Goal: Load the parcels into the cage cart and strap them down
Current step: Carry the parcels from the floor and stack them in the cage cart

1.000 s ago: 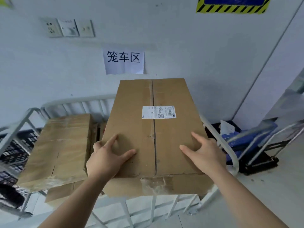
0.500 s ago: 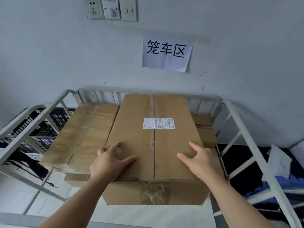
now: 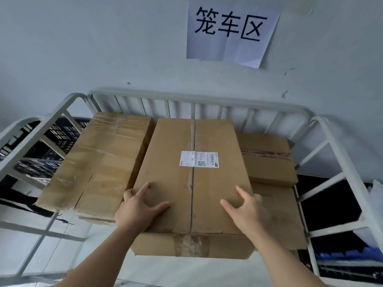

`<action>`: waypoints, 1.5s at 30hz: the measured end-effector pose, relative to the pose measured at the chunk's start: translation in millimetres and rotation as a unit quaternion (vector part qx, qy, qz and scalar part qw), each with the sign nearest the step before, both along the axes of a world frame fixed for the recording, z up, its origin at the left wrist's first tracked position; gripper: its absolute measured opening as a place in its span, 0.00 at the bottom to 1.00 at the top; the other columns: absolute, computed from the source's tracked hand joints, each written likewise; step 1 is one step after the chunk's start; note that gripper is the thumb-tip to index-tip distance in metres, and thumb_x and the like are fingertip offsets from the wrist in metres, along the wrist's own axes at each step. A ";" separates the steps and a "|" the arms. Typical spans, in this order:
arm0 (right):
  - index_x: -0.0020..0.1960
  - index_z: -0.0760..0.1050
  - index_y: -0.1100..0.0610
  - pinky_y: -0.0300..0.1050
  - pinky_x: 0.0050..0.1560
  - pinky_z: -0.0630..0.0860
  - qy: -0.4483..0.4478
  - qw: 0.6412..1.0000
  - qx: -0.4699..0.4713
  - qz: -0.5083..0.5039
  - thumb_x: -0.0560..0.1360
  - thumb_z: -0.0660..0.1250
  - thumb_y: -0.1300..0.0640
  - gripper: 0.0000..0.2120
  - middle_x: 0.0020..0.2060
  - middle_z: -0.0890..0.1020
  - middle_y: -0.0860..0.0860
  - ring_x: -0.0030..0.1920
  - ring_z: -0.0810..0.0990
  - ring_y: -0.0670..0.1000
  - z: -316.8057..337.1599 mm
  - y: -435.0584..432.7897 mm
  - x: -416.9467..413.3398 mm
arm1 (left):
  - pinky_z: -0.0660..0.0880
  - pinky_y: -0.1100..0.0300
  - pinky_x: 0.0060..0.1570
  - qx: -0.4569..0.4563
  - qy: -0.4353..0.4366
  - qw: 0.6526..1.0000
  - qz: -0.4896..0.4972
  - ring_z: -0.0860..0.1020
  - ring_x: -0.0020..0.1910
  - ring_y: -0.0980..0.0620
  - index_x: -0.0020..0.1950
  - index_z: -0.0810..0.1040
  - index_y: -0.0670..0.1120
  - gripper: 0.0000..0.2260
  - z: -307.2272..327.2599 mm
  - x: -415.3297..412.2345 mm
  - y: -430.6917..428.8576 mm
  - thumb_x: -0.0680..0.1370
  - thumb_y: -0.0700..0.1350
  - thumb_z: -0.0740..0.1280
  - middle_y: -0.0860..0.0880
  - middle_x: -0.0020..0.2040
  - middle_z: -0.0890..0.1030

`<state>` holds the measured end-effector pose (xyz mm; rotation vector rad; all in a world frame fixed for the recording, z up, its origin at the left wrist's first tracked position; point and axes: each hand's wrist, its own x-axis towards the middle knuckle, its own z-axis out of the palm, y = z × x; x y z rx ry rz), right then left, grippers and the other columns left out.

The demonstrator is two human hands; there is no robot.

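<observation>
A long brown parcel (image 3: 192, 141) with a white shipping label lies lengthwise in the middle of the white cage cart (image 3: 186, 96), its near end sticking out toward me. My left hand (image 3: 136, 210) grips its near left corner, thumb on top and fingers over the side edge. My right hand (image 3: 248, 212) holds the near right corner the same way. A taped parcel (image 3: 99, 162) lies to its left in the cart. To the right a smaller parcel (image 3: 267, 160) sits on a larger one (image 3: 279, 216).
The cart stands against a pale wall with a paper sign (image 3: 230, 30) above it. Black crates (image 3: 51, 141) show through the cart's left rail. Dark and blue items (image 3: 342, 257) lie beyond the right rail.
The labelled parcel has gone from above the cart's right rail to its middle and now reaches close to the back rail. Both hands keep the same hold.
</observation>
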<state>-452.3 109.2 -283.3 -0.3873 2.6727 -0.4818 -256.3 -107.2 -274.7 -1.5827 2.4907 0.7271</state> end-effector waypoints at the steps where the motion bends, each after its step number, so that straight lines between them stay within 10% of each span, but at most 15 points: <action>1: 0.70 0.62 0.35 0.45 0.46 0.74 -0.003 1.000 0.001 0.001 0.63 0.60 0.25 0.37 0.63 0.69 0.52 0.51 0.79 0.54 -7.9 -6.4 -3.0 | 0.79 0.57 0.42 0.002 -0.005 1.000 0.000 0.76 0.56 0.51 0.72 0.58 0.68 0.45 -6.9 -3.4 -6.2 0.57 0.81 0.59 0.51 0.68 0.64; 29: 0.76 0.54 0.42 0.45 0.41 0.72 -0.019 1.000 0.005 -0.023 0.68 0.67 0.34 0.41 0.64 0.66 0.58 0.57 0.74 0.58 -125.7 -110.1 2.8 | 0.69 0.45 0.65 0.055 -0.074 0.996 -0.014 0.61 0.71 0.38 0.74 0.39 0.68 0.49 -133.9 -34.2 -108.9 0.63 0.74 0.67 0.42 0.75 0.54; 34: 0.76 0.54 0.43 0.52 0.54 0.74 -0.048 0.998 -0.023 -0.039 0.70 0.68 0.37 0.40 0.66 0.64 0.59 0.64 0.68 0.61 -121.8 -108.9 3.1 | 0.58 0.43 0.71 0.066 -0.097 0.993 -0.019 0.53 0.75 0.38 0.74 0.35 0.66 0.48 -129.2 -39.6 -102.7 0.66 0.73 0.65 0.39 0.76 0.49; 39: 0.76 0.59 0.50 0.52 0.71 0.60 -0.030 0.999 0.011 -0.003 0.75 0.65 0.43 0.33 0.74 0.55 0.61 0.74 0.55 0.59 -101.1 -108.1 4.6 | 0.49 0.45 0.74 0.003 -0.130 0.989 -0.065 0.48 0.77 0.41 0.78 0.46 0.58 0.41 -106.6 -46.6 -92.8 0.72 0.70 0.60 0.42 0.78 0.48; 45: 0.73 0.63 0.60 0.46 0.71 0.60 0.020 0.997 -0.051 0.054 0.78 0.62 0.51 0.27 0.74 0.64 0.54 0.74 0.60 0.53 -57.1 -84.2 13.5 | 0.59 0.53 0.69 -0.077 -0.048 0.985 -0.150 0.66 0.70 0.49 0.72 0.67 0.50 0.24 -57.2 -48.1 -61.7 0.79 0.59 0.59 0.52 0.71 0.71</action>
